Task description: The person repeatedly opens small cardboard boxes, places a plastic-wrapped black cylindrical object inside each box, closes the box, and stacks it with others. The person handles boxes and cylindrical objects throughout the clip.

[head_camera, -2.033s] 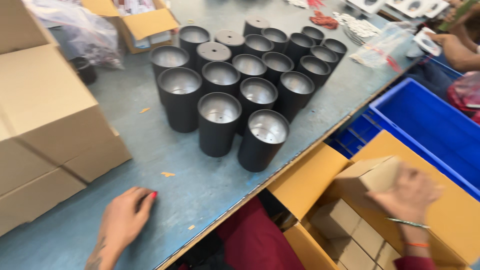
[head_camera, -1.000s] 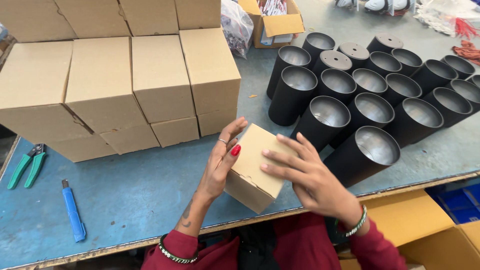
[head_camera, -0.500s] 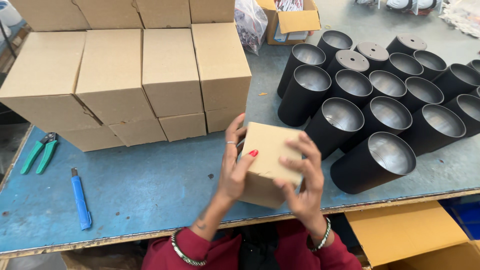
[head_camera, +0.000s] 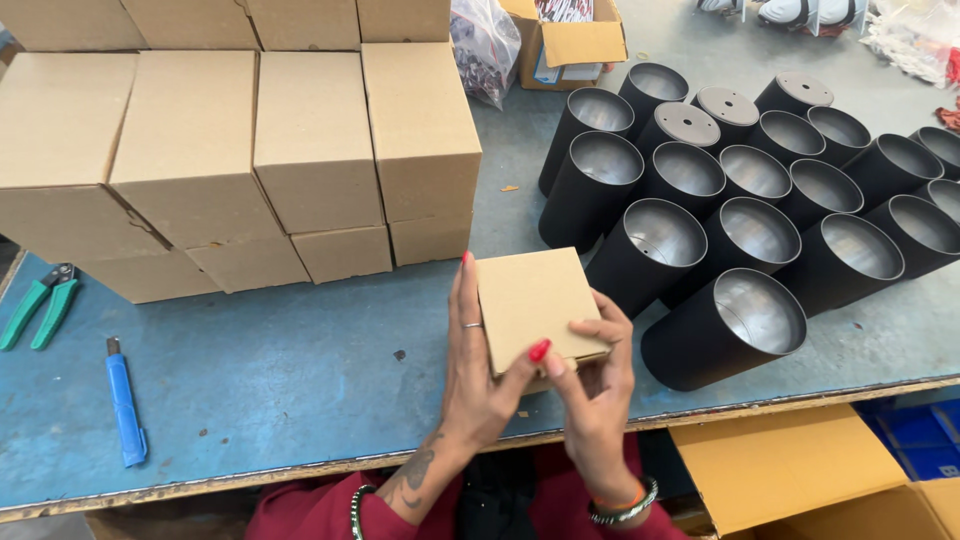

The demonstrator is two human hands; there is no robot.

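**Small carton held shut at the edge of the surface**

While both hands grip it, a small brown cardboard box (head_camera: 532,305) sits at the near edge of the blue surface (head_camera: 280,380), its lid flaps closed so nothing inside can be seen. The left hand (head_camera: 478,375) lies flat along the box's left side, fingers stretched up its wall and the thumb pressed onto the top near the front corner. The right hand (head_camera: 592,385) clasps the front right corner, fingers curled over the top edge and thumb meeting the left thumb there. Both hands are therefore closed on the box.

Just to the right of the box stands a cluster of black cylindrical cans (head_camera: 730,215), packed touching one another in rows. Most are upright with open mouths showing bare, empty silvery insides; two near the back show a flat closed end instead. The nearest can (head_camera: 725,330) tilts toward the surface edge, and it too is empty.

Behind and left of the box, taller closed cardboard boxes (head_camera: 250,160) are stacked side by side. Farther back, an open carton (head_camera: 570,45) holds packaged items too small to tell, beside a clear plastic bag (head_camera: 485,45) full of small parts. Green-handled pliers (head_camera: 40,305) and a blue utility knife (head_camera: 125,405) lie at the left. Below the surface, at right, an open cardboard carton (head_camera: 800,480) shows its flap.
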